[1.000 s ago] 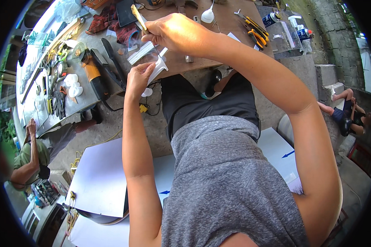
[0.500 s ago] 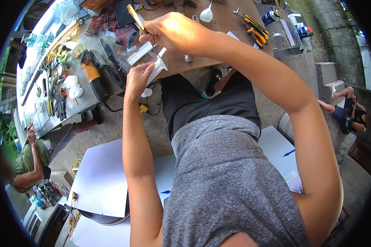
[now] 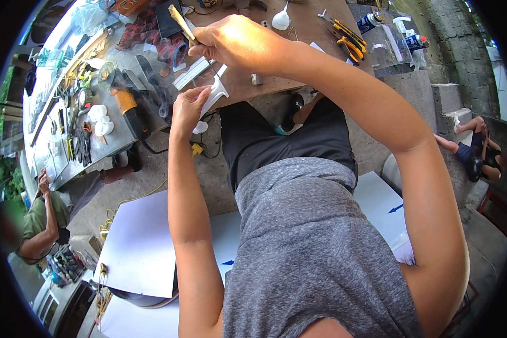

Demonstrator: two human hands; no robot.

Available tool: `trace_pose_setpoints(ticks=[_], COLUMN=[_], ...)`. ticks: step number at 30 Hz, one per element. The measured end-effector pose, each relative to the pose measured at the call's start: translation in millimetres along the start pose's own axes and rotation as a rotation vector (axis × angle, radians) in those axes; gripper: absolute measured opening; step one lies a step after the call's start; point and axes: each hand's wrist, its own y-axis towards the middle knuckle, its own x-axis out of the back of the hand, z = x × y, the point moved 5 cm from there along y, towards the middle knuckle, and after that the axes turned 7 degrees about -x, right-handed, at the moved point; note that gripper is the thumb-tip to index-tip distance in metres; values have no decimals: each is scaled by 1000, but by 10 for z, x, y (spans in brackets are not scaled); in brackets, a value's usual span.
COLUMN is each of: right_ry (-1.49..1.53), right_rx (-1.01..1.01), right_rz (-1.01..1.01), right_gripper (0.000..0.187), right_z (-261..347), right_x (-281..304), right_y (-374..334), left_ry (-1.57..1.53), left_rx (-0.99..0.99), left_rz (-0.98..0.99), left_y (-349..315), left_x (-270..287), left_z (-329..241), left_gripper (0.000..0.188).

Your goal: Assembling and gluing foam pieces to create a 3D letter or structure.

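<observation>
The right hand (image 3: 225,42), gripping a yellow-handled tool (image 3: 180,21), has shifted slightly left. The left hand (image 3: 189,108) stays put, pinching a white piece (image 3: 216,92) by the edge of the table (image 3: 312,28), keeping it near the tool's thin tip.

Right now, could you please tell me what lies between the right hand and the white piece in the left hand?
The head view shows a thin dark rod in that gap, running from the right hand toward the white piece.
</observation>
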Motion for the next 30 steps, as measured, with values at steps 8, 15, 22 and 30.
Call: trace_pose_setpoints(ticks=[8, 15, 22, 30], right_ry=[32, 84, 77, 58], right_rx=[-30, 6, -13, 8], right_rz=[19, -17, -11, -33], right_gripper=[22, 19, 22, 24], right_z=[46, 58, 54, 56], right_x=[28, 30, 33, 28], right_y=[-16, -17, -31, -44], left_ry=[-23, 3, 26, 34], left_rx=[2, 15, -7, -11], left_rz=[8, 10, 10, 11], left_y=[-8, -23, -13, -10], left_x=[-1, 10, 12, 26], left_z=[-6, -34, -61, -45], left_gripper=[32, 32, 34, 32])
